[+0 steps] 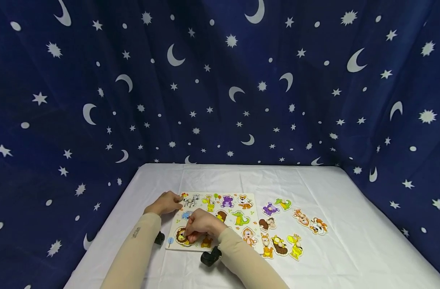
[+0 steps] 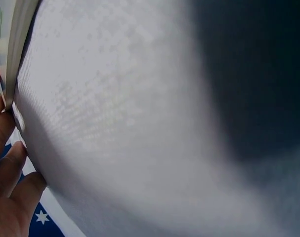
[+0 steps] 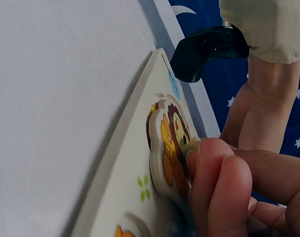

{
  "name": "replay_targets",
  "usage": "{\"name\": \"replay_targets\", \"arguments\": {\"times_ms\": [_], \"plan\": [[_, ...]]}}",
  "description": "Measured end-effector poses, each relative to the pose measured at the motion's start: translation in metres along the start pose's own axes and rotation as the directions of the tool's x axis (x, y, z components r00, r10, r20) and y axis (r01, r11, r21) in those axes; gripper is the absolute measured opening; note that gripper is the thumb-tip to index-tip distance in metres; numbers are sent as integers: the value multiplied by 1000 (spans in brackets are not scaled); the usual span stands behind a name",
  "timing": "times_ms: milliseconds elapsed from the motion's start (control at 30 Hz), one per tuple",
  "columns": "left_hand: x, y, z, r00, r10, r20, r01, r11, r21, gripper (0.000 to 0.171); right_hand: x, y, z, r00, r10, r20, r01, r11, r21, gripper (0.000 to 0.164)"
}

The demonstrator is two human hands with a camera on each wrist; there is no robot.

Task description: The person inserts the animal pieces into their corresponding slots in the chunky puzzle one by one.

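Note:
A white animal puzzle board point(image 1: 183, 249) lies on the white-covered table. My right hand point(image 1: 203, 224) pinches the small knob of a lion puzzle piece point(image 1: 181, 237) at the board's near left corner. Seen from the right wrist, the lion piece point(image 3: 167, 148) stands slightly proud of the board, overlapping a printed lion picture beneath; whether it sits in its recess cannot be told. At the board's far left, my left hand point(image 1: 165, 203) touches the edge. Its fingers point(image 2: 9, 165) look loosely extended against the board and tablecloth in the left wrist view.
Loose knobbed pieces lie right of the board: a purple hippo point(image 1: 270, 208), a crocodile point(image 1: 283, 204), a brown animal point(image 1: 264, 224), a tiger point(image 1: 318, 226), a kangaroo point(image 1: 266, 245), a hedgehog point(image 1: 279, 245), a giraffe point(image 1: 295, 247). Behind hangs a blue star-patterned curtain point(image 1: 220, 100).

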State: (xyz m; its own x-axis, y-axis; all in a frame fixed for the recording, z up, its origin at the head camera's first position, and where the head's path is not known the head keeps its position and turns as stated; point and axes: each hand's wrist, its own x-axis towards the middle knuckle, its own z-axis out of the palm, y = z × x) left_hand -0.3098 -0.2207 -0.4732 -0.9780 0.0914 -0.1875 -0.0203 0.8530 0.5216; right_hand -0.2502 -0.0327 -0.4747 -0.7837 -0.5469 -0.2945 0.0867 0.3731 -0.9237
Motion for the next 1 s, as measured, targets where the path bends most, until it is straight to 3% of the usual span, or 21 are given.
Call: {"name": "replay_targets", "arguments": {"times_ms": [567,1000], "plan": [[-2,0,1,1000,-16,-5,15,1000,-22,45,-19,0,-28,1000,-6,-19,5,997,-71,12],[0,-2,2,999,-51,3,51,997,-62,47,-51,12,-76,997,-45,-63,40,996,-80,5]]}}
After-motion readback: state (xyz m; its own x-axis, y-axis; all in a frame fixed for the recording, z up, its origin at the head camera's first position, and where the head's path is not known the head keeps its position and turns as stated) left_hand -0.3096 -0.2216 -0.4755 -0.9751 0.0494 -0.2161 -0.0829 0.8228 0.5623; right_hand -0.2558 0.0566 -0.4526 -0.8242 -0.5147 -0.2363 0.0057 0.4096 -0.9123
